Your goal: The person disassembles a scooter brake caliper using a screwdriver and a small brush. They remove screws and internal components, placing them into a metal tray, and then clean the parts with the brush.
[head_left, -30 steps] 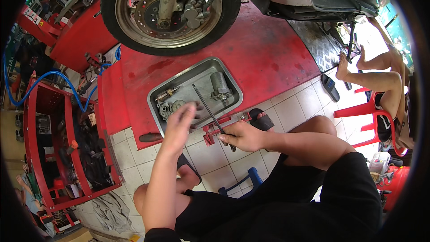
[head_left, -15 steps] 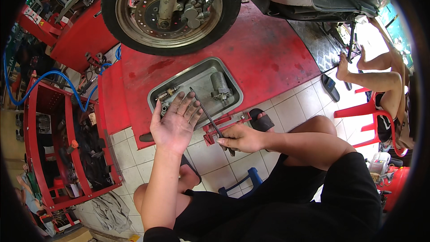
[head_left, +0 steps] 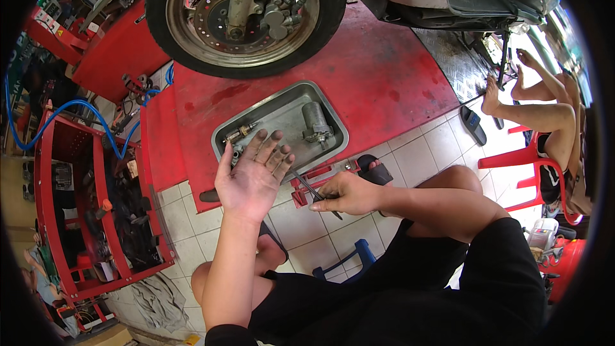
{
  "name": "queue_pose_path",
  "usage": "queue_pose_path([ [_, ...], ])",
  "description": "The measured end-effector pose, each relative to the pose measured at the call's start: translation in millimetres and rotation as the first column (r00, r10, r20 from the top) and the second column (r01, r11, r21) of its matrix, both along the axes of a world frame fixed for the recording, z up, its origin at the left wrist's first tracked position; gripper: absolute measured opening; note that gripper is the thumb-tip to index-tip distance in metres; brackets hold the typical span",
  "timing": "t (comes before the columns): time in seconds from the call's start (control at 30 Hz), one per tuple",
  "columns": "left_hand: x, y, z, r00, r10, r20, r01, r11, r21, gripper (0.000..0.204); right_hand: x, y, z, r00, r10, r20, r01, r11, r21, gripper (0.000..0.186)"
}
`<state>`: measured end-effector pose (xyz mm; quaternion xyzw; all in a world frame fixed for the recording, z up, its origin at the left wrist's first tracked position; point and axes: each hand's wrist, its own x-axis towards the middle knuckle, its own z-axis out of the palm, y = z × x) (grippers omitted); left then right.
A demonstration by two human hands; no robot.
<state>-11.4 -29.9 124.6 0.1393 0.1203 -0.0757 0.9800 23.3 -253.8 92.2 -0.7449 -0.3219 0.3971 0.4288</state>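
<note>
My left hand (head_left: 251,176) is held palm up with its fingers spread, smudged with dark grime and holding nothing. Closed around a thin dark metal rod (head_left: 306,186) is my right hand (head_left: 349,193). One end of the rod points toward the little-finger side of my left palm; whether they touch I cannot tell. Just beyond both hands a steel tray (head_left: 339,144) rests on the red platform. In it lie a grey cylindrical motor (head_left: 314,118) and a small metal part (head_left: 240,133), with more small pieces partly hidden behind my left fingers.
A motorcycle wheel (head_left: 234,67) stands on the red platform (head_left: 384,77) beyond the tray. At left is a red tool cart (head_left: 48,218) with a blue hose (head_left: 96,112) above it. Another person's bare legs (head_left: 538,112) and a red chair (head_left: 519,163) are at right.
The rod's far end has dropped from beside my left fingertips to near the base of my little finger. My left hand stays spread, and its fingers have shifted slightly.
</note>
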Motion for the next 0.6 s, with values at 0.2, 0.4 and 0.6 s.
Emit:
queue_pose_path([
  [0.2, 0, -2, 3, 1.000, -0.012, 0.018, 0.012, 1.000, 0.004, 0.058, 0, -1, -13, 0.999, 0.027, -0.035, -0.029, 0.999, -0.041, 0.043],
  [0.4, -1, -6, 10, 0.999, -0.004, 0.053, 0.004, 1.000, 0.014, 0.062, -1, -2, -20, 0.986, -0.028, -0.167, 0.032, 0.999, 0.019, 0.041],
  [0.6, -2, -7, 10, 0.999, -0.008, 0.053, 0.007, 1.000, 0.018, 0.064, -1, 0, -17, 0.905, -0.108, -0.411, 0.128, 0.992, 0.022, 0.044],
])
